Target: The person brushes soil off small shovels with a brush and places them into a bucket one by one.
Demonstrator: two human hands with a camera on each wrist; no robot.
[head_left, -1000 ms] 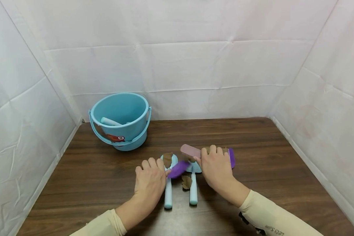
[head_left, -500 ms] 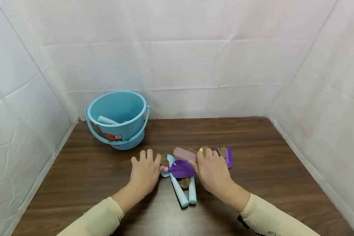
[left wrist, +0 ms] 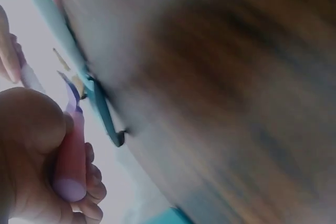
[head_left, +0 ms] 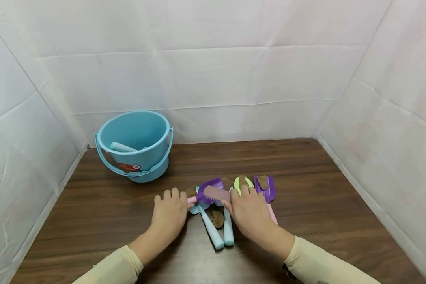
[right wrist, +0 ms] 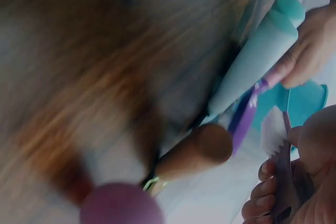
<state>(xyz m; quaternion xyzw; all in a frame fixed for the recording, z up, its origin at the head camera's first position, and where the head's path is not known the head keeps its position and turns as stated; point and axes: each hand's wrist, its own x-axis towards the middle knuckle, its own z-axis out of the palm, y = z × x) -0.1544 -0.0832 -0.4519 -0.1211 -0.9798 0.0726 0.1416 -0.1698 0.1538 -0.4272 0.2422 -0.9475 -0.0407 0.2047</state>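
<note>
In the head view my left hand grips the pink handle of a purple toy shovel. The left wrist view shows the fingers curled round that pink handle. My right hand holds a pink brush, whose bristles overlap the shovel blade. In the right wrist view the brush's pale bristles point away from the curled fingers. Below the shovel lie two light-blue-handled tools, with a brown dried leaf between their handles; their heads are partly hidden.
A light blue bucket stands at the back left, a pale handle inside it. Beyond my right hand are a yellow-green tool head and another purple shovel bearing a brown leaf. White cloth walls surround the table.
The held shovel's blade has turned and risen towards the back. The brush has come down and left over it. One light-blue handle has swung to a slant, its end near the other.
</note>
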